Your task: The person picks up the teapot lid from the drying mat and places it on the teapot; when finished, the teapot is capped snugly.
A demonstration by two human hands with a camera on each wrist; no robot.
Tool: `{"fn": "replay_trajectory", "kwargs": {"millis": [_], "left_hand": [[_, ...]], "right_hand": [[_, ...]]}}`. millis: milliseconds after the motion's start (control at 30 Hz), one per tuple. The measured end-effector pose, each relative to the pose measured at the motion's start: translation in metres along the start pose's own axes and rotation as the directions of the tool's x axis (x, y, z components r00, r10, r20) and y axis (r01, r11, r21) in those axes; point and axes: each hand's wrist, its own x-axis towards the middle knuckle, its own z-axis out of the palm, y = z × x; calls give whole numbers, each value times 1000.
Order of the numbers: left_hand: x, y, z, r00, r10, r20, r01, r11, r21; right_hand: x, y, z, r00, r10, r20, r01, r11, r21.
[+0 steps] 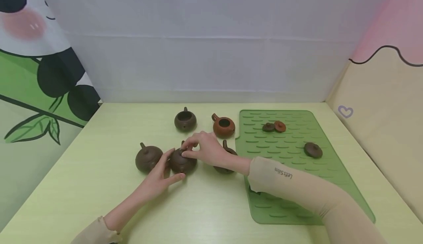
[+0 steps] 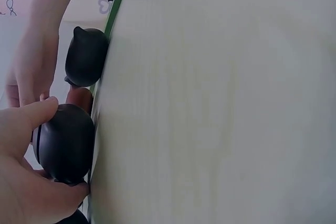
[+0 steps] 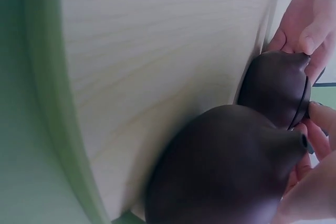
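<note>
A dark brown, rounded clay teapot [image 1: 185, 163] stands on the pale wood-grained table [image 1: 205, 207], its handle at twelve o'clock. The person's left hand [image 1: 161, 178] grasps its body, thumb on one side and fingers on the other. The right hand [image 1: 206, 149] pinches the knob of its dark brown clay lid [image 3: 303, 104], which sits on the pot.

At nine o'clock from this pot, just beside the left fingers, is a dark brown lidded clay teapot [image 1: 148, 159]. At twelve o'clock stands an open dark brown clay pot [image 1: 185, 122]; between one and two, an open reddish-brown clay pot [image 1: 222, 128]. At three o'clock another dark brown clay pot [image 3: 215, 166] is partly hidden under the right wrist.

Farther toward three o'clock lies a green ridged mat [image 1: 257, 155]. On it, a small dark brown lid [image 1: 268, 128] touches a reddish-brown lid [image 1: 281, 127]; at four o'clock from these, well apart, lies a larger dark brown lid [image 1: 312, 151].
</note>
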Motion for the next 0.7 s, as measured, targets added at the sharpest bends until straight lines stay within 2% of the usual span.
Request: {"fn": "replay_trajectory", "kwargs": {"millis": [367,533,700], "left_hand": [[2,1,0,999,-31,25,30,999,17],[2,3,1,999,-35,29,34,999,20],[4,3,1,1000,3,28,-4,1000,12]], "right_hand": [[-6,8,-8,999,-13,40,13,1000,5],[-15,21,-21,1000,-31,-5,31,999,36],[-27,38,-37,996,-42,-77,48,996,76]]}}
